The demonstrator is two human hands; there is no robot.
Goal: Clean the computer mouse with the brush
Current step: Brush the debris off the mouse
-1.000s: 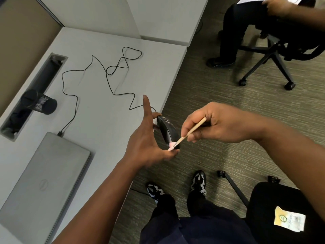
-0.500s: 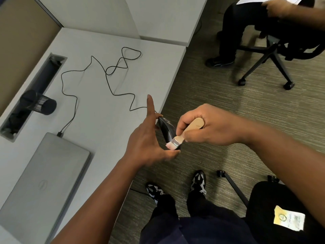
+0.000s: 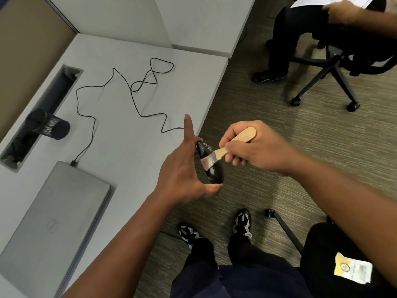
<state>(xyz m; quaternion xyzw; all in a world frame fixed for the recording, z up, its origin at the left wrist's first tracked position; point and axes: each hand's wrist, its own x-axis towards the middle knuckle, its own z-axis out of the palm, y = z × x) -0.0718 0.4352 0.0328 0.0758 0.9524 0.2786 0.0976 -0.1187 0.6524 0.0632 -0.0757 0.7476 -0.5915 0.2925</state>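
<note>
The grey counter (image 3: 133,147) carries a closed silver laptop (image 3: 53,222) at 7 o'clock. A thin black cable (image 3: 94,123) plugs into its back edge and snakes in loops toward 1 o'clock. At 10 o'clock a black mesh cup (image 3: 48,126) lies on its side beside a cable slot (image 3: 40,112).

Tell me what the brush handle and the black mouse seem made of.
The brush's pale tan flat handle looks like unfinished wood, matte; a grey metal-looking band holds the bristles. The black computer mouse looks like glossy plastic, judging by its sheen.
</note>
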